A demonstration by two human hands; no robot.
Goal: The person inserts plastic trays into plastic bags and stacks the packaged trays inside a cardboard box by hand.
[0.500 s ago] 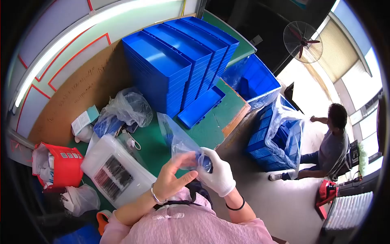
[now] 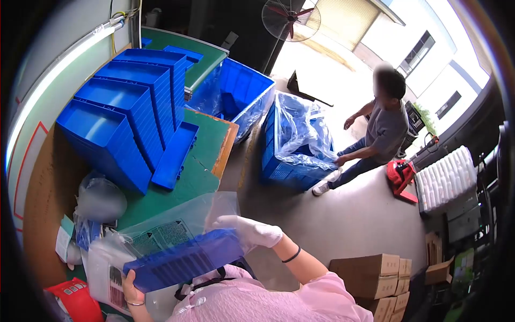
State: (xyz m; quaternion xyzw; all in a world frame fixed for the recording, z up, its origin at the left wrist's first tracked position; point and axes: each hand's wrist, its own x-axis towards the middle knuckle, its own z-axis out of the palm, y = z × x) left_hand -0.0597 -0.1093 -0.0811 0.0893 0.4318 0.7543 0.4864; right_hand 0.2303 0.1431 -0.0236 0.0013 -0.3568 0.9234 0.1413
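Note:
A blue plastic tray [image 2: 185,261] is held in front of my pink top, lying slantwise. Over it spreads a clear plastic bag [image 2: 208,206] with a dark printed panel, reaching past the tray's far side. My bare left hand [image 2: 132,288] grips the tray's left end, thumb on the near face. At the right end, my white-gloved right hand [image 2: 248,231] holds the tray and the bag's edge, its fingers partly hidden by film. Below the tray lies a pile of clear bags [image 2: 102,268].
Tall stacks of blue trays [image 2: 102,123] stand on the green table [image 2: 206,139], beside a single tray [image 2: 176,155]. Beyond are a blue bin [image 2: 244,78] and a lined blue crate [image 2: 273,161], which another person [image 2: 383,123] touches. Cardboard boxes [image 2: 365,273] stand lower right.
My view has swung right. My hands have moved apart; a blue tray now lies between them with the bag spread over it. The other person now stands leaning toward the crate.

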